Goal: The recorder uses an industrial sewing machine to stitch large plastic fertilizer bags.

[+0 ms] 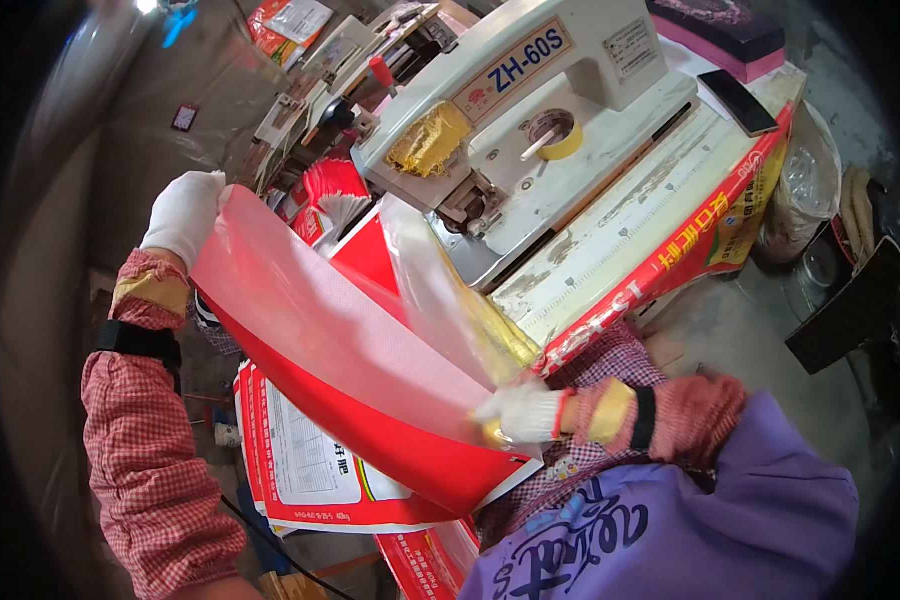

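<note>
My left hand (182, 212), in a white glove, grips the far top corner of a red woven sack (370, 425) with a clear plastic liner (320, 320) inside it. My right hand (518, 412), also gloved in white, pinches the near edge of the same sack mouth and liner. Between my hands the sack is stretched out in front of a white industrial sewing machine (530, 110). Part of the liner (435, 290) rises toward the machine's needle area.
The sewing machine stands on a worn white table (630, 220) with a red front edge. A dark phone (738, 102) lies on the table's far end. More red and white printed sacks (310, 470) hang below. A plastic-lined bin (805, 180) stands at right.
</note>
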Motion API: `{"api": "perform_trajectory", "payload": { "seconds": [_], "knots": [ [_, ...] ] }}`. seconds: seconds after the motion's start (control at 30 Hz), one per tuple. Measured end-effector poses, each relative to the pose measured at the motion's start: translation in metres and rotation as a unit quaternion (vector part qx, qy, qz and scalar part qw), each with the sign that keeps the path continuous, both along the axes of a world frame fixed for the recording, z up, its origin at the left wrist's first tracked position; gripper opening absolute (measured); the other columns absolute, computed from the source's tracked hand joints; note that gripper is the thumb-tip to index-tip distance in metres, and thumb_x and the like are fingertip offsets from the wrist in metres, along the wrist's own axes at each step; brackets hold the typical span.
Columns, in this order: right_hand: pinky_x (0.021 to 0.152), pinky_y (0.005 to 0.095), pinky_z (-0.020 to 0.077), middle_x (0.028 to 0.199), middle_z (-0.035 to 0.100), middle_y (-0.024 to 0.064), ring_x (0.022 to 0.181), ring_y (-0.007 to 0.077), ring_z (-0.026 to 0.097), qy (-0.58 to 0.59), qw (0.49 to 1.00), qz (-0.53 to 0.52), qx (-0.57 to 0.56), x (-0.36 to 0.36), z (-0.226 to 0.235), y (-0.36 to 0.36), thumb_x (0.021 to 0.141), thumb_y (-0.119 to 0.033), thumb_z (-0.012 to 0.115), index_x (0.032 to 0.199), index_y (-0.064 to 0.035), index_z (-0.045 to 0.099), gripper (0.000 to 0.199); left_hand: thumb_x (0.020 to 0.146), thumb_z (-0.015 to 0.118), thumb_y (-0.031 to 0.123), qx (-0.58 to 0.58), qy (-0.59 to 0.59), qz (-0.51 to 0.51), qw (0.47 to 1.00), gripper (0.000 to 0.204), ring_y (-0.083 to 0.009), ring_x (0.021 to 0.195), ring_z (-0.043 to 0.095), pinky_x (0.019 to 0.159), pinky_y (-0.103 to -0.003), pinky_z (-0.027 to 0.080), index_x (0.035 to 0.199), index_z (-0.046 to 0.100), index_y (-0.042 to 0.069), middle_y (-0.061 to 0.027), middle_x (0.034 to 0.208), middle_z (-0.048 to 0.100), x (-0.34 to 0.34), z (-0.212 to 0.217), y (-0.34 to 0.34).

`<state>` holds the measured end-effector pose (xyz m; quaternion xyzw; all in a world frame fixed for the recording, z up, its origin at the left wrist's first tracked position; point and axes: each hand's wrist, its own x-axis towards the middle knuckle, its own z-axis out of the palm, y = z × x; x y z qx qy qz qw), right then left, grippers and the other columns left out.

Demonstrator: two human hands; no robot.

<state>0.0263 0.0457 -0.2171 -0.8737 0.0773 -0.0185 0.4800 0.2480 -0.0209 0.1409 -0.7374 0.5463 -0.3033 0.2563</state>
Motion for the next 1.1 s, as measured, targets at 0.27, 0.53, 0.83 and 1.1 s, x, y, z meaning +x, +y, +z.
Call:
{"api": "perform_trajectory", "payload": {
  "seconds": [0.27, 0.53, 0.83, 1.1],
  "knots": [
    [0.072, 0.041, 0.0466, 0.087, 0.061, 0.0133, 0.081, 0.03, 0.059, -0.173, 0.863, -0.448, -0.16, -0.015, 0.059, -0.043, 0.073, -0.027, 0.065, 0.121, 0.0005, 0.042, 0.06, 0.09, 0.04, 0.027, 0.017, -0.011, -0.026, 0.999, 0.037, -0.0349, 0.065, 0.055, 0.061, -0.04, 0.041, 0.069, 0.055, -0.001, -0.0162, 0.064, 0.056, -0.008, -0.016, -0.012],
    [0.059, 0.0365, 0.0473, 0.073, 0.062, 0.0134, 0.062, 0.0277, 0.059, -0.263, 0.91, -0.317, 0.045, -0.005, 0.067, -0.02, 0.075, -0.018, 0.059, 0.12, -0.0028, 0.048, 0.049, 0.087, 0.041, 0.025, 0.013, 0.03, 0.049, 0.998, 0.03, -0.0348, 0.077, 0.058, 0.07, -0.04, 0.044, 0.076, 0.058, 0.003, -0.0163, 0.074, 0.06, -0.017, -0.027, -0.023],
    [0.074, 0.0418, 0.0452, 0.082, 0.06, 0.0158, 0.082, 0.0353, 0.058, -0.217, 0.925, -0.299, -0.086, 0.035, 0.054, -0.023, 0.077, -0.031, 0.056, 0.097, -0.0079, 0.055, 0.03, 0.081, 0.05, 0.016, -0.048, 0.175, 0.056, 0.982, 0.017, -0.0343, 0.078, 0.059, 0.068, -0.038, 0.045, 0.078, 0.059, 0.002, -0.0185, 0.074, 0.061, 0.034, -0.009, -0.04],
    [0.064, 0.0383, 0.0473, 0.078, 0.06, 0.0129, 0.073, 0.0308, 0.059, -0.212, 0.931, -0.296, 0.007, 0.003, 0.083, -0.004, 0.081, -0.021, 0.053, 0.094, -0.0065, 0.056, 0.019, 0.081, 0.046, 0.019, -0.194, 0.107, -0.047, 0.974, 0.018, -0.0311, 0.068, 0.064, 0.058, -0.04, 0.051, 0.084, 0.058, 0.006, -0.0138, 0.072, 0.063, 0.041, -0.213, -0.093]
  ]
}}
